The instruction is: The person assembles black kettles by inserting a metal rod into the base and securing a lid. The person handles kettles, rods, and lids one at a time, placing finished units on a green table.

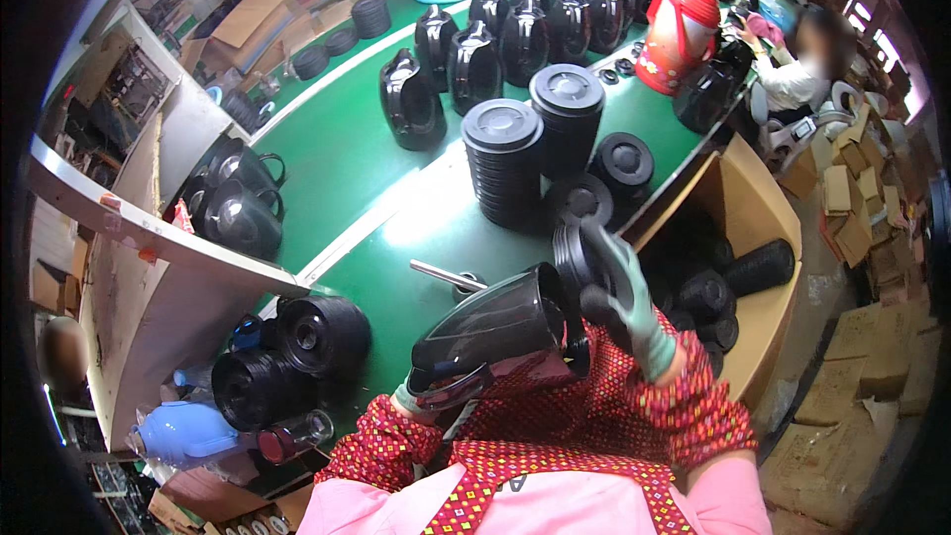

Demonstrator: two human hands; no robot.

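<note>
A glossy black jug-shaped shell lies tilted across my lap, its open end toward the right. My left hand, gloved and mostly hidden behind the shell, grips its lower left end. By the shell's open end my right hand, in a grey-green glove with dark palm, is closed around a few black ribbed discs held on edge. Just beyond lie more black discs on the green bench. Behind the shell a metal rod with a dark round end rests on the green surface.
Tall disc stacks and rows of upright black shells stand on the green bench. A red flask is farther right. To my right is a carton of black parts; a blue shell lies left. Beyond, a person works.
</note>
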